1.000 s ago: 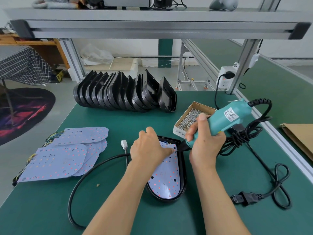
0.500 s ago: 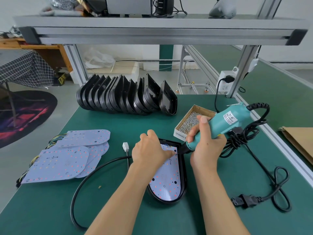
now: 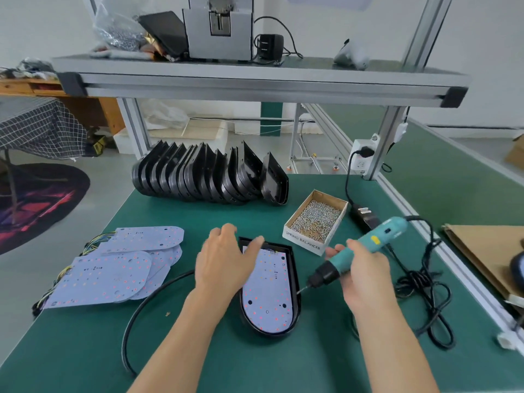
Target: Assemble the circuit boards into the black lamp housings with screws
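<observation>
A black lamp housing [image 3: 295,282] lies on the green mat with a pale circuit board [image 3: 269,293] seated inside it. My left hand [image 3: 224,265] rests flat over the board's upper left part, fingers straight. My right hand [image 3: 365,276] grips a teal electric screwdriver [image 3: 354,256], tilted down to the left; its bit tip sits at the housing's right rim. A cardboard box of screws [image 3: 317,219] stands just behind the housing. More circuit boards [image 3: 113,270] with coloured wires are stacked at the left. A row of black housings [image 3: 207,177] stands at the back.
A black cable [image 3: 141,310] curves left of the housing. The screwdriver's cord [image 3: 425,290] lies coiled at the right, running to a power adapter [image 3: 364,215] and socket [image 3: 361,157]. A shelf [image 3: 255,80] spans overhead. A cardboard sheet [image 3: 487,251] lies at the right edge.
My right hand drew the screwdriver back from the board's top edge to the housing's right rim. My left hand flattened out over the board. The camera tilted up.
</observation>
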`<action>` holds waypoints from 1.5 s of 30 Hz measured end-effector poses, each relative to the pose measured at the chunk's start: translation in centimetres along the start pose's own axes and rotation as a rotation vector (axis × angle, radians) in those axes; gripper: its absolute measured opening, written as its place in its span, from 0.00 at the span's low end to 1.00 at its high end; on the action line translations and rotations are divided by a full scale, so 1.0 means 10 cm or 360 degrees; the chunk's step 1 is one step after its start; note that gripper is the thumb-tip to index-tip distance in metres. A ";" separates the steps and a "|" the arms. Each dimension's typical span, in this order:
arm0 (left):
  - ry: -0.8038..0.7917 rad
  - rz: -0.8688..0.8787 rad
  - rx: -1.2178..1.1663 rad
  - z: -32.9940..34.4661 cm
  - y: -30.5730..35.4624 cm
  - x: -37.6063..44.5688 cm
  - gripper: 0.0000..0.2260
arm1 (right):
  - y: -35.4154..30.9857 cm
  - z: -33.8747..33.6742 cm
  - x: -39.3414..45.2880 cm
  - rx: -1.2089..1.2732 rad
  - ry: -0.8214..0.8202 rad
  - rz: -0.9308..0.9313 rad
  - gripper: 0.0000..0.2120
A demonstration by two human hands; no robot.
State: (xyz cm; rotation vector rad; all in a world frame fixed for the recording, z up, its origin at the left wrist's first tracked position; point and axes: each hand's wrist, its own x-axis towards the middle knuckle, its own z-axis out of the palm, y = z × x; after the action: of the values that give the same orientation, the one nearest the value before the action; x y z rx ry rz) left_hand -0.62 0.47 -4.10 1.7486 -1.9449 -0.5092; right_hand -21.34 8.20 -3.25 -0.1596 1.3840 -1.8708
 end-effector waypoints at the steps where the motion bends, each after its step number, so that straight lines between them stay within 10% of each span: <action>1: 0.0073 0.0025 0.0009 -0.06 -0.07 -0.03 0.26 | 0.04 -0.06 0.03 -0.0162 -0.0017 0.0012 0.03; 10: -0.0030 -0.0056 0.0712 -0.33 -0.61 -0.39 0.19 | 0.20 -0.25 0.09 -0.1995 0.0256 -0.0284 0.18; 16: -0.0196 -0.0057 0.0851 -0.24 -0.63 -0.45 0.25 | 0.26 -0.15 0.09 -0.2369 0.0243 -0.0375 0.19; 29: -0.0428 -0.0080 0.0480 -0.36 -0.56 -0.25 0.07 | 0.16 -0.12 -0.07 -0.2791 0.0073 -0.0436 0.23; 35: -0.0552 -0.0135 0.0154 -0.35 -0.65 -0.22 0.03 | 0.32 0.03 -0.38 -0.2718 0.0044 -0.0930 0.19; 41: -0.0506 -0.0276 -0.0362 -0.34 -0.66 -0.26 0.04 | 0.46 0.22 -0.38 -0.2593 -0.0514 -0.0418 0.09; 45: -0.0467 -0.0309 -0.0728 -0.37 -0.58 -0.34 0.04 | 0.44 0.15 -0.41 -0.1794 -0.0619 -0.0122 0.08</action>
State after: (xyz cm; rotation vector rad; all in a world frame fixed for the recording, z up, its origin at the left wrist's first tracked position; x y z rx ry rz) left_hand 6.46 3.31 -4.71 1.6306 -1.6643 -1.2334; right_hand -15.52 9.27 -5.04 -1.0687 1.9747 -0.8305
